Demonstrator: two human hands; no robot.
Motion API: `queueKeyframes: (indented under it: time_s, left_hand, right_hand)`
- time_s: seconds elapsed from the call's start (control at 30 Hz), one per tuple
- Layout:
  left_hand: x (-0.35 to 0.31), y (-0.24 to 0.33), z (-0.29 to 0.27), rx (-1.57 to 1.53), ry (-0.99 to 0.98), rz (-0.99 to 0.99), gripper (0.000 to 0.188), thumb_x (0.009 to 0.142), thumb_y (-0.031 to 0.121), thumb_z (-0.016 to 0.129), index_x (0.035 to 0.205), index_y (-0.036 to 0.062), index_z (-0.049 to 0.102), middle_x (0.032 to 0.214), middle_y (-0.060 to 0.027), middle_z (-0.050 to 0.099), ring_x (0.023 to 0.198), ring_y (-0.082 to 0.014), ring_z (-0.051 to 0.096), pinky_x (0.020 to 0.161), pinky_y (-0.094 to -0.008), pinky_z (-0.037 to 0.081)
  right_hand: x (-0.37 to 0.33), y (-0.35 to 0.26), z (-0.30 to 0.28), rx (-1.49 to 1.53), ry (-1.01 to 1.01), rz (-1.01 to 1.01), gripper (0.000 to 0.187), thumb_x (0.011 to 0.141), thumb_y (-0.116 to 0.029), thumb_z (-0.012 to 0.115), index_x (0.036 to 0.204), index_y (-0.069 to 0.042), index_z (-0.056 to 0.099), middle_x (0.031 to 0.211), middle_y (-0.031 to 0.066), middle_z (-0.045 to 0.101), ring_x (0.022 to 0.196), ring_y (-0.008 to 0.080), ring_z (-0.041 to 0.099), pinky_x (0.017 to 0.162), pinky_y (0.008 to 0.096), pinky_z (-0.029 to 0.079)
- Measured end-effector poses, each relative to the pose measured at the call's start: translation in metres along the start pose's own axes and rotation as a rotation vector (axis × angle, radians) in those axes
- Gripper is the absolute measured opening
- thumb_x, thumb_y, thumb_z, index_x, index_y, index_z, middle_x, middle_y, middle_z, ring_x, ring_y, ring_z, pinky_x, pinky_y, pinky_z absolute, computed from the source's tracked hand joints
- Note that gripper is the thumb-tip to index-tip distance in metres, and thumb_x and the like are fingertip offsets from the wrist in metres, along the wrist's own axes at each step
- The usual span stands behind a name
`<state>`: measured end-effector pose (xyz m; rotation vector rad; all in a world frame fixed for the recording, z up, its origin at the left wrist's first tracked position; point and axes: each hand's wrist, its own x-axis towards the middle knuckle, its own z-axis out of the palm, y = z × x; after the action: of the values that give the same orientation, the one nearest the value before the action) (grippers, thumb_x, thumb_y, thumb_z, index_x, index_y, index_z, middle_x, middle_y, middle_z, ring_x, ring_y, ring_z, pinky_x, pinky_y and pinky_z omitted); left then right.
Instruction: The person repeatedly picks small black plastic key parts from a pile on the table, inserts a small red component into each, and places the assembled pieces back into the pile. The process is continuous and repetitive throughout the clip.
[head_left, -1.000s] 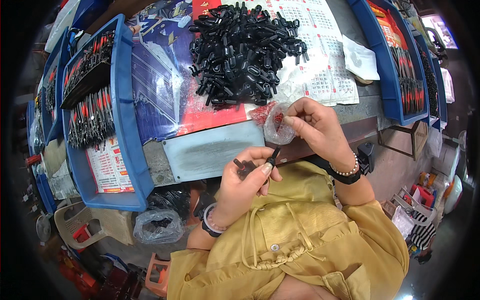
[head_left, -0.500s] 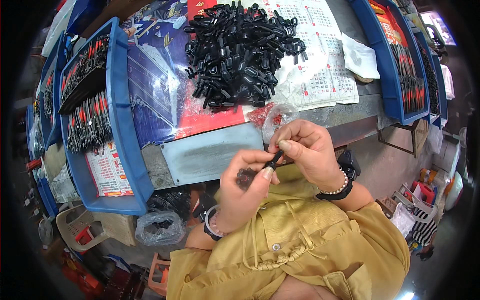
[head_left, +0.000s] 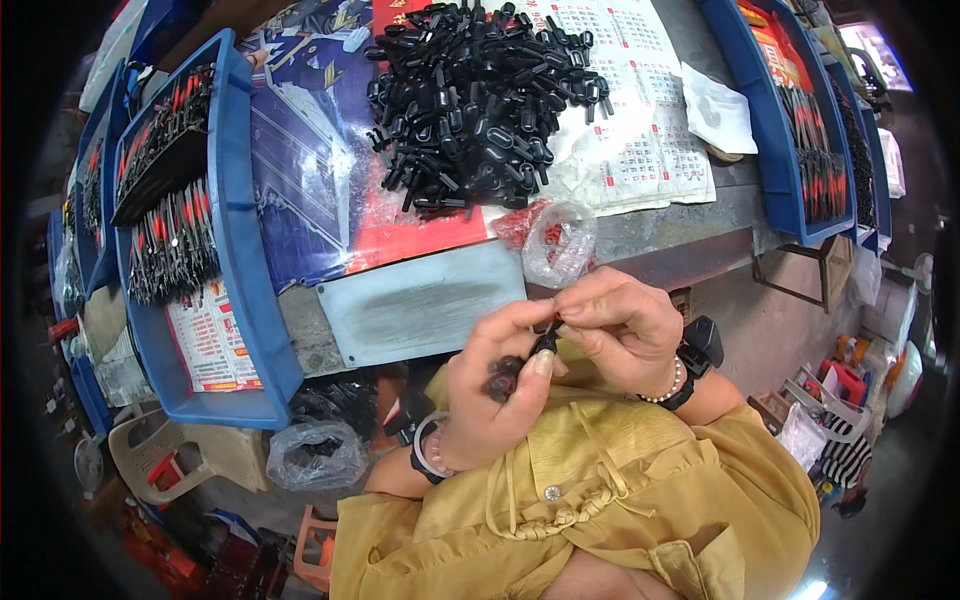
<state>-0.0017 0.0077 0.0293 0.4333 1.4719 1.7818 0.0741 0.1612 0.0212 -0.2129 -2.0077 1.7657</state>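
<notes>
My left hand [head_left: 495,375] is closed around a small black plastic part [head_left: 547,340], its narrow end pointing up toward my right hand. Dark rounded pieces [head_left: 503,380] also show between the left palm and fingers; whether they belong to the same part I cannot tell. The fingertips of my right hand [head_left: 625,325] are pinched together at the part's tip. A tiny spot of red shows there, mostly hidden by the fingers. Just beyond the hands lies a clear plastic bag [head_left: 560,245] with small red pieces in it.
A large heap of black plastic parts [head_left: 470,120] covers the table's middle, on printed sheets. A pale rectangular plate [head_left: 420,305] lies at the front edge. Blue trays of black-and-red parts stand left [head_left: 240,300] and right [head_left: 775,150]. A folded white cloth [head_left: 718,110] lies near the right tray.
The left hand has shifted slightly right, and the black part has tilted more upright. My right fingers have moved slightly down and closed tighter over its tip, where a red spot now shows.
</notes>
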Motion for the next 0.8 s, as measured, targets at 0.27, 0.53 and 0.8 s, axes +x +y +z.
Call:
queueKeyframes:
  time_s: [0.27,0.53,0.8]
  left_hand:
    - [-0.004,-0.007,-0.002,0.003,0.015,0.041,0.028,0.089,0.000,0.054,0.117,-0.0047,0.050,0.078,-0.0055,0.063,0.068,-0.0061,0.056,0.063,-0.0202,0.045]
    - [-0.006,-0.011,0.002,-0.020,0.097,0.010,0.027,0.090,0.001,0.054,0.116,-0.0033,0.048,0.080,-0.0044,0.062,0.065,-0.0033,0.053,0.060,-0.0182,0.043]
    - [-0.004,-0.005,-0.001,-0.090,0.086,-0.034,0.026,0.091,0.001,0.053,0.116,-0.0018,0.047,0.078,-0.0045,0.061,0.058,-0.0018,0.050,0.053,-0.0163,0.041]
  right_hand:
    - [-0.008,0.007,0.008,-0.121,0.055,-0.149,0.021,0.078,0.007,0.068,0.096,0.000,0.061,0.091,0.0155,0.067,0.074,0.0238,0.068,0.063,0.0291,0.054]
    - [-0.013,0.012,0.012,-0.035,0.026,-0.103,0.019,0.080,0.007,0.066,0.096,0.002,0.059,0.093,0.0172,0.066,0.072,0.0228,0.068,0.062,0.0290,0.054]
    - [-0.007,0.012,0.010,-0.109,0.083,-0.177,0.020,0.079,0.009,0.065,0.097,0.003,0.062,0.094,0.0161,0.066,0.075,0.0222,0.067,0.065,0.0278,0.053]
